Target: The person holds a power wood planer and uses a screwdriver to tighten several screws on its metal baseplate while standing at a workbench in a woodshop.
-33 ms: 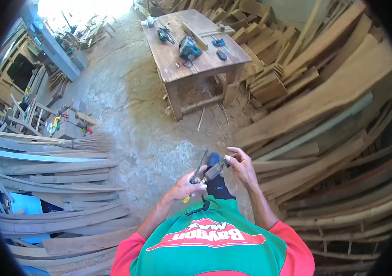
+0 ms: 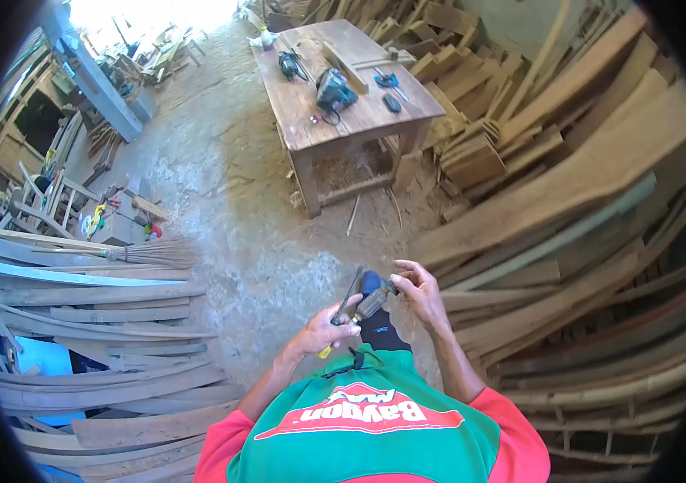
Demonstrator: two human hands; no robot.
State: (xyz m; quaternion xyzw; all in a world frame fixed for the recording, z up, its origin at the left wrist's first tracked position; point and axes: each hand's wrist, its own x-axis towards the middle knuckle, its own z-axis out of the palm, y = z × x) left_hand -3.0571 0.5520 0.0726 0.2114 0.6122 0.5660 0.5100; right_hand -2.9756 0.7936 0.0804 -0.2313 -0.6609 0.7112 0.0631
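Note:
My left hand [image 2: 325,328] is closed round a screwdriver [image 2: 347,296], its dark shaft pointing away and the yellow end of its handle showing below the palm. The same hand also grips one end of a grey cylindrical part [image 2: 372,303] that looks like a motor armature. At the far end of that part, my right hand [image 2: 421,296] pinches a small dark piece between thumb and fingers; whether it is joined to the cylinder cannot be made out. Both hands are in front of my body, above my dark trousers [image 2: 385,332].
A wooden table [image 2: 302,125] stands ahead, bearing a teal power tool [image 2: 333,90], a dark corded tool [image 2: 290,66] and a small blue tool [image 2: 387,80]. Stacked boards [image 2: 560,201] line the right; more planks [image 2: 125,314] and a broom [image 2: 146,253] lie left.
The view has shifted very slightly, so the table sits a little lower and further right. Both hands keep nearly the same grip and place.

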